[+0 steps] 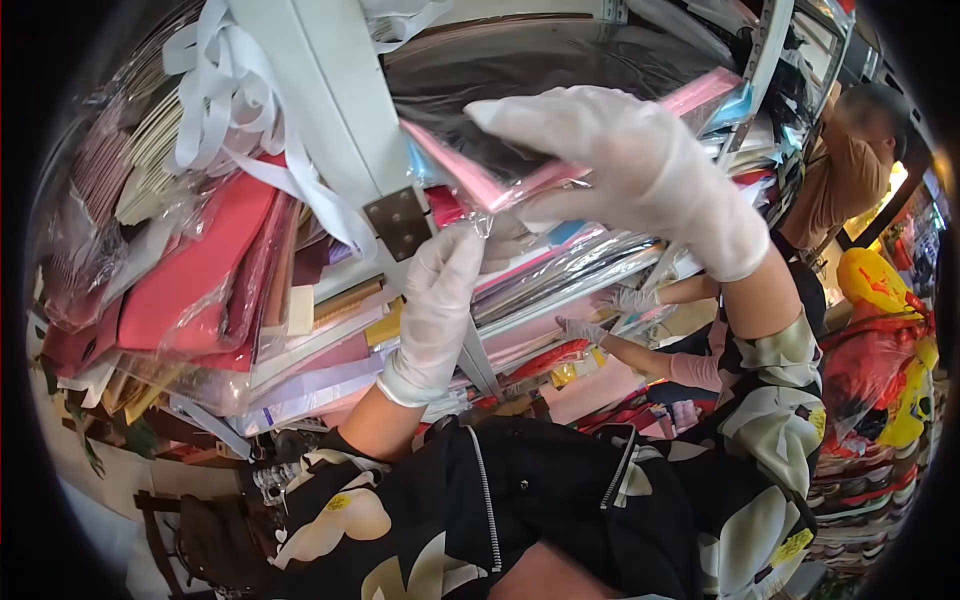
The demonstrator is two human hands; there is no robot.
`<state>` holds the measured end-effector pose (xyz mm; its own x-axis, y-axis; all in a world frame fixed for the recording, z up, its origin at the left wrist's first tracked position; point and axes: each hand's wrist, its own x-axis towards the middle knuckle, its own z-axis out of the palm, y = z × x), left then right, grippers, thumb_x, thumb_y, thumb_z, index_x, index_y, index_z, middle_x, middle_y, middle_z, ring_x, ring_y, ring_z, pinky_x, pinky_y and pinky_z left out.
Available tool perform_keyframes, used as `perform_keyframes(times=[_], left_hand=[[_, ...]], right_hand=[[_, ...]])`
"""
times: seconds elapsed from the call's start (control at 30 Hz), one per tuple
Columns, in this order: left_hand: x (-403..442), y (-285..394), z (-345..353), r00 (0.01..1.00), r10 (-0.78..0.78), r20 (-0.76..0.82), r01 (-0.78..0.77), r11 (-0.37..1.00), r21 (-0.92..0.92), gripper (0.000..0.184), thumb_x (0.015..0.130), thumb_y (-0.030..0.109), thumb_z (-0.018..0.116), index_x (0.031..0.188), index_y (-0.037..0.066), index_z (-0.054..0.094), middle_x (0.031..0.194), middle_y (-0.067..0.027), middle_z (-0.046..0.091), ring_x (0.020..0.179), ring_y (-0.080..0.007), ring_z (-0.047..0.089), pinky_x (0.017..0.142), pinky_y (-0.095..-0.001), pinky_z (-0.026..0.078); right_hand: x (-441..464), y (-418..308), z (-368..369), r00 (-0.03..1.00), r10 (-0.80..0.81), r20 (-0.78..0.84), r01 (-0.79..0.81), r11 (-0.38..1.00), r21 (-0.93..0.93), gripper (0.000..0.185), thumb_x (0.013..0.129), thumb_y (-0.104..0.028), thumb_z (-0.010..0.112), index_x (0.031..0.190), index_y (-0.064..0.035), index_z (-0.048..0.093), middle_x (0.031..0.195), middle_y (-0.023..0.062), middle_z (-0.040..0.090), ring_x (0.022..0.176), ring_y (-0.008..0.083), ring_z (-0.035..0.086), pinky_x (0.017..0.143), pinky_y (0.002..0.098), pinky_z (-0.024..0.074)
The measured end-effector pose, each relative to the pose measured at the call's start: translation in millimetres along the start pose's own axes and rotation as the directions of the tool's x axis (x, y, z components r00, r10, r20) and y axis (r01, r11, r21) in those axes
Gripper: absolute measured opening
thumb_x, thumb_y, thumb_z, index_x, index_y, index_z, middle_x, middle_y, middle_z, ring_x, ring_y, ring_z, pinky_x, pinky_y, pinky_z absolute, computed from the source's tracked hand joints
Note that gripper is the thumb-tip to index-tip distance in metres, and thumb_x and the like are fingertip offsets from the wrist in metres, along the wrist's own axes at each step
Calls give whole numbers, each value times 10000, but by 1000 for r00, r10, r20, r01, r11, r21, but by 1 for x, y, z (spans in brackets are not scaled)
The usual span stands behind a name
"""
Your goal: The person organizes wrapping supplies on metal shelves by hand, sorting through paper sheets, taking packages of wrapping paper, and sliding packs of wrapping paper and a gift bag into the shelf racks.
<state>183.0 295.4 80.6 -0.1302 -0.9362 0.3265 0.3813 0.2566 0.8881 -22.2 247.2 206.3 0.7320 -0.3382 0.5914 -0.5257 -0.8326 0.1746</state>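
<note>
A packet of black sheets (440,92) with pink edges lies on the shelf in front of me, in clear plastic. My left hand (440,305), in a white glove, is closed at the packet's near corner. Its fingertips pinch the clear plastic wrap (483,222) there. Above the packet's right side is my right hand (640,165), also gloved. Its fingers stretch to the left over the black surface, with the thumb apart and lower, near the pink edge. Whether its palm touches the packet is hidden.
A white metal post (325,90) with hanging white ribbon (235,90) stands at left. Red wrapped sheets (200,270) jut out beside it. Lower shelves hold several stacked packets (550,285). Another person's gloved hands (600,315) work at right; a person in brown (835,190) stands behind.
</note>
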Motion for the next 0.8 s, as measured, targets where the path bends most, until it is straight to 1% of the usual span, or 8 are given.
perform_keyframes(times=[0.07,0.1,0.2,0.37,0.5,0.57,0.67,0.8], left_hand=[[2,6,-2,999,18,-48,-17,1000,11,281,1011,259,580,1096,8,672,993,-53,721,910,-123,663,883,-296,513],[2,13,3,991,32,-127,-9,984,176,500,1014,460,491,1114,-8,634,1032,-119,705,883,-170,677,789,-293,497],[8,27,4,989,62,-131,-40,985,166,566,1010,534,438,1095,12,642,1009,-108,703,864,-176,674,781,-302,476],[24,38,4,982,8,-189,18,990,137,618,987,598,415,963,30,656,896,-120,700,803,-199,673,753,-308,468],[25,40,5,973,69,-221,-26,981,192,525,995,522,472,857,53,662,802,-101,698,722,-171,667,709,-280,457],[22,42,5,969,99,-227,-48,975,219,478,999,477,499,823,62,661,764,-86,695,686,-147,660,691,-261,449],[22,41,7,956,112,-271,-62,980,187,426,1006,415,517,793,74,655,736,-70,693,630,-117,643,622,-233,437],[6,49,9,996,-78,-52,86,979,187,435,1007,398,524,834,34,686,738,-80,700,580,-111,627,550,-219,451]], right_hand=[[6,-13,9,999,8,44,0,986,-169,617,806,-385,756,1346,-141,583,1247,95,652,1033,304,660,883,401,548],[11,-14,3,998,19,61,-11,992,-126,523,848,-357,725,1313,-143,618,1189,114,681,1006,314,671,864,383,549],[22,-10,-22,899,323,298,-389,899,199,490,808,-200,746,1279,-111,646,1189,105,692,1001,230,691,872,301,535],[34,20,-26,976,139,168,-200,880,431,347,973,-190,630,1294,-57,627,1111,89,728,942,62,647,890,235,497],[42,-5,-73,890,368,268,-450,801,394,368,958,-243,567,1256,-41,642,1117,146,704,964,250,652,913,294,479],[44,7,-60,901,400,165,-430,873,229,325,926,-268,629,1184,-82,696,976,97,748,804,217,668,800,271,507],[41,7,-61,867,470,166,-492,859,139,310,925,-279,624,1184,-129,703,999,85,744,833,207,675,819,286,520],[18,57,-39,987,149,56,-146,988,-56,317,955,-189,615,1248,-73,646,960,122,713,845,222,681,758,309,522]])
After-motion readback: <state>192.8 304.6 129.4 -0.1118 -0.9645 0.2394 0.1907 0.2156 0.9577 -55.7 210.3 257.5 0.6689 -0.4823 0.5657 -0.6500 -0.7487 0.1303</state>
